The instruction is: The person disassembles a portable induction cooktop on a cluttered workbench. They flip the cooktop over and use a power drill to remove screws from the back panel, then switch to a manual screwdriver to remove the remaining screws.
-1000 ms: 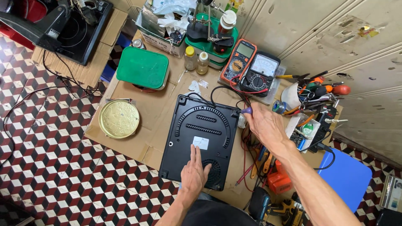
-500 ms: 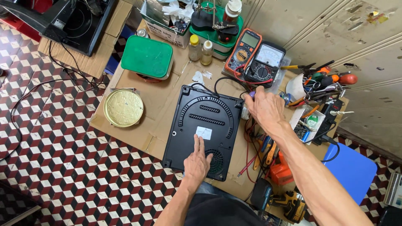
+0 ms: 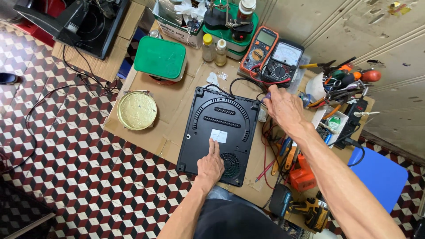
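Black plastic, the upturned induction cooker base [image 3: 221, 132] lies flat on the brown cardboard sheet [image 3: 177, 106]. On its near end, beside the round fan grille, the left hand [image 3: 210, 163] rests flat and unclenched, one finger stretched toward the white label. At the cooker's far right corner the right hand [image 3: 285, 106] pinches what looks like a purple-handled tool; its tip is hidden. A slip there could jab the red and black leads [image 3: 265, 146] tangled just right of the cooker.

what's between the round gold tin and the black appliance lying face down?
In the head view, only bare brown cardboard lies between the round gold tin and the black appliance. The left hand rests on the appliance, away from that stretch.
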